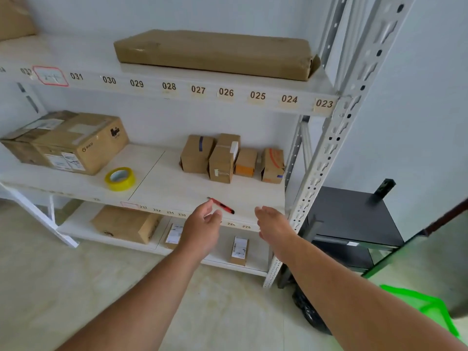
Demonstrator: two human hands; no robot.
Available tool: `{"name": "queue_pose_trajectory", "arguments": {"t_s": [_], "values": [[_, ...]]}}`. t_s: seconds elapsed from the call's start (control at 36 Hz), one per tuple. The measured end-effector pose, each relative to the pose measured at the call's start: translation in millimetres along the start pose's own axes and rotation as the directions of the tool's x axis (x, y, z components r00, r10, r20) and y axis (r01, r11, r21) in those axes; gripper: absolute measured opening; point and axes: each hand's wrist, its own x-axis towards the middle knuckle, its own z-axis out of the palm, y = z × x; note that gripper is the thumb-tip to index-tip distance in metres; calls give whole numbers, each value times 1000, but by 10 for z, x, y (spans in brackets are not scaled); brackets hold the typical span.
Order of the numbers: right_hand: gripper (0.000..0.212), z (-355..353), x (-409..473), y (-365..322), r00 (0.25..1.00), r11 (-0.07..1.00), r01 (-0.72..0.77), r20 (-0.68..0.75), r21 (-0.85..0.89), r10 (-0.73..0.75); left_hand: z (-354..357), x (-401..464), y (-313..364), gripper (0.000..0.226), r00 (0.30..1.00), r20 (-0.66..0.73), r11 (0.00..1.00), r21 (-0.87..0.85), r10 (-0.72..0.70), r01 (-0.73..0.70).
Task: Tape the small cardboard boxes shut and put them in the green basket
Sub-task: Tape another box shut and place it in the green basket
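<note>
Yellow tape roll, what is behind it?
Behind the yellow tape roll sits a big cardboard box with labels, then the white wall. What the box holds is hidden.

A white metal shelving unit stands against a plain pale wall, its perforated uprights grey-white. Numbered labels run along the shelf edges. The floor is pale, cream-toned tile. To the right sits a low black metal rack. Soft, even light fills the room.

tape roll yellow | cutter red/blk | basket green | boxes brown | shelf white
</note>
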Motion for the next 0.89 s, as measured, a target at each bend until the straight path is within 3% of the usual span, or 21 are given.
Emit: {"name": "queue_pose_trajectory", "arguments": {"t_s": [0.25, 0.61, 0.89], "values": [[43, 63, 277, -27, 995, 999, 16, -99, 50, -11, -12, 371, -33, 47, 997, 80, 1000, -3, -21, 22], [43, 40, 1236, -41, 996, 990, 5, -87, 143, 8, 256, 1237, 65, 49, 988, 148, 996, 86, -43, 30], [38, -189, 1672, -294, 993, 997, -10, -114, 79, 19, 501, 1715, 273, 49, 981, 187, 997, 69, -59, 47]]}}
